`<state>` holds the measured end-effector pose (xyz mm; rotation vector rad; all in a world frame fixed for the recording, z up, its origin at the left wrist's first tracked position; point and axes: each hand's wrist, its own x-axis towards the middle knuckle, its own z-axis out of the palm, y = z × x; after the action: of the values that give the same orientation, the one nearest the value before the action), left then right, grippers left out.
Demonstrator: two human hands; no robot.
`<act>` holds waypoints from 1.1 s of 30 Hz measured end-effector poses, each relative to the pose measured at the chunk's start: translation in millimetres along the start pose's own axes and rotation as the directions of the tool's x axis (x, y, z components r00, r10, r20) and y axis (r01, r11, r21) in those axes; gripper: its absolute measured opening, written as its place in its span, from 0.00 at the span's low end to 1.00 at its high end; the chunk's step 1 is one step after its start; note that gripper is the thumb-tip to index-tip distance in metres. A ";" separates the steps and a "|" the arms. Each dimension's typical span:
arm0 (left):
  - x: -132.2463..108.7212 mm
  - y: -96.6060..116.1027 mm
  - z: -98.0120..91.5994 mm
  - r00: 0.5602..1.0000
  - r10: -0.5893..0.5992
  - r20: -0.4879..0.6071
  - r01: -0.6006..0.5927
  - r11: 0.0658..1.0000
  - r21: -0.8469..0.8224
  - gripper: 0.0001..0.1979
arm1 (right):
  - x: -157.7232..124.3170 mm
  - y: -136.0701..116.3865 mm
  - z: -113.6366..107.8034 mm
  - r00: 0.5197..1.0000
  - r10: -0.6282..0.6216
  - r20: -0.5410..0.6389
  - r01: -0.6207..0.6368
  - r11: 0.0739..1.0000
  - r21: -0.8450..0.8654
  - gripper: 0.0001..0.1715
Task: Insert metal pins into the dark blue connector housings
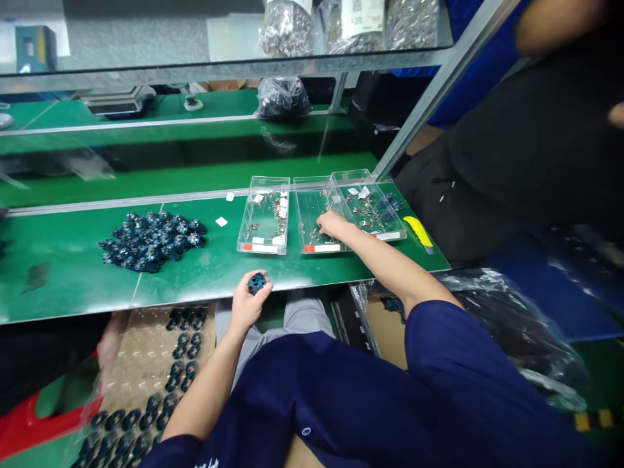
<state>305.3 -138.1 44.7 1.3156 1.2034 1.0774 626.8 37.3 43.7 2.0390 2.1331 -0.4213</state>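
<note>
My left hand [247, 304] is closed around a small, round, dark teal plastic part [257, 283] with cut-outs, just off the table's front edge. My right hand [335, 226] reaches into the middle clear plastic tray [308, 195], its fingertips pinched together among small metal pieces [314, 235]; whatever is between them is too small to make out. On the left stands another clear tray [263, 224] with metal pieces and white paper squares. A third clear tray [387, 224] overlaps the middle one on the right.
A heap of dark teal parts [153, 240] lies left on the green table [63, 286]. A yellow utility knife [418, 233] lies at the right edge. A metal shelf frame [419, 110] rises behind. Below left, a box [146, 344] holds rows of dark parts. Another person [526, 143] is at right.
</note>
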 end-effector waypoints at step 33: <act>-16.0 10.7 -35.6 0.818 0.571 0.077 -0.522 0.678 0.517 0.27 | -181.8 -191.2 2.5 0.919 -0.338 -0.206 0.314 0.305 0.899 0.11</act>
<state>269.4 -150.1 58.9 2.1789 1.2448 1.2865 446.7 -142.0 114.5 1.8237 2.5726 -2.1591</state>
